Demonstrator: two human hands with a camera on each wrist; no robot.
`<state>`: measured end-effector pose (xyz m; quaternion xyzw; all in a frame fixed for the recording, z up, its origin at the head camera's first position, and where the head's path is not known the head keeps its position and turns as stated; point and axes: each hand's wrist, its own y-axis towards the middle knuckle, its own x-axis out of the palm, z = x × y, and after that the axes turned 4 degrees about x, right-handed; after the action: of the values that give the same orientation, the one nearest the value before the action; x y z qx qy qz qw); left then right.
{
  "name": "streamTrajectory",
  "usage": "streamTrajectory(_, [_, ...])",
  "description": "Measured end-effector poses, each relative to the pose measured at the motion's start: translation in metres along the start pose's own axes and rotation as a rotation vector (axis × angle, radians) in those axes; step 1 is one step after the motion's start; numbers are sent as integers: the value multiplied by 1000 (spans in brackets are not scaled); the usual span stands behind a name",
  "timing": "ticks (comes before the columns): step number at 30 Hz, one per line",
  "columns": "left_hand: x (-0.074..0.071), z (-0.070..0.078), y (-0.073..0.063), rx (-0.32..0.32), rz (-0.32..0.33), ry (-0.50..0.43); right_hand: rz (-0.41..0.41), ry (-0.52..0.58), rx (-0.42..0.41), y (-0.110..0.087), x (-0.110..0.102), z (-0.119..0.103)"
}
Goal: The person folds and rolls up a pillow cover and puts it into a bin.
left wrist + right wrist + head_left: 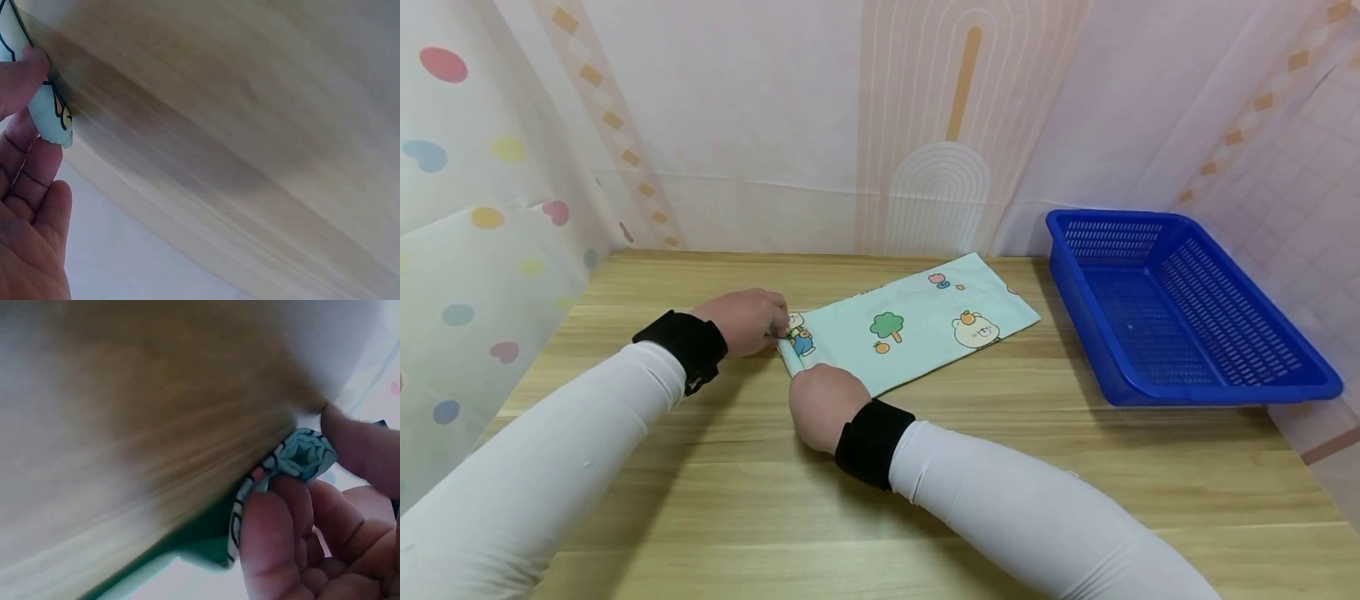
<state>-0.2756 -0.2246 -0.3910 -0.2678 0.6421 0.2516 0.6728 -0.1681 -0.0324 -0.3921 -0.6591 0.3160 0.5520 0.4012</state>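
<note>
A pale mint cloth (917, 325) with printed bears, a tree and oranges lies slantwise on the wooden table, its left edge rolled up. My left hand (747, 321) pinches the far end of that roll between thumb and fingers; the left wrist view shows the rolled cloth end (51, 115) in its grasp. At the near end, my right hand (827, 407) grips the roll. In the right wrist view the spiral end of the rolled cloth (306, 455) sits between thumb and curled fingers. The cloth's right part lies flat.
A blue plastic basket (1120, 392) with slotted walls stands on the right of the wooden table (737, 517). Behind the table hangs a pale patterned curtain (760, 108), and a dotted sheet (467, 275) hangs at the left.
</note>
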Motion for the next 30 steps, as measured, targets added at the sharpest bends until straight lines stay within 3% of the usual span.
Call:
streamTrajectory(11, [5,-2,0,-3,22,-11,-23,47,68,2,-2,2])
streamTrajectory(20, [3,-1,3,3,3,-47,-167,271,149,8,-7,18])
streamTrajectory(30, [-14,8,11,-167,-127,-143,-262,393,172,15,-9,35])
